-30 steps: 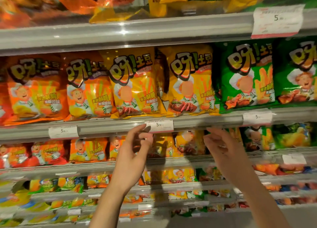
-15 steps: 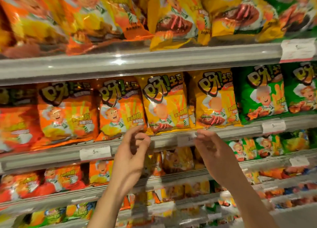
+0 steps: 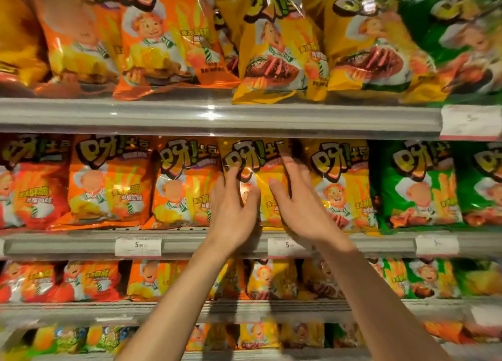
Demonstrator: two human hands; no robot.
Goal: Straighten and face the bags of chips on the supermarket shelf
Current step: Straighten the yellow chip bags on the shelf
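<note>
A yellow chip bag (image 3: 258, 157) stands upright on the middle shelf (image 3: 68, 245), facing front. My left hand (image 3: 233, 211) lies on its left half with fingers spread and fingertips near the logo. My right hand (image 3: 301, 206) presses flat on its right half, fingers reaching up to the bag's top. Both hands touch the bag's front; neither closes around it. Orange bags (image 3: 108, 181) stand to its left. Another yellow bag (image 3: 339, 184) and green bags (image 3: 415, 184) stand to its right.
The upper shelf (image 3: 217, 116) carries larger orange, yellow and green bags that lean forward over its rim. Price tags (image 3: 138, 246) hang on the shelf fronts. Lower shelves (image 3: 81, 309) hold more bags of the same brand.
Both hands rose from the shelf edge by the price tag onto the front of the yellow bag. The view tilted up, so the shelves sit lower in frame.
</note>
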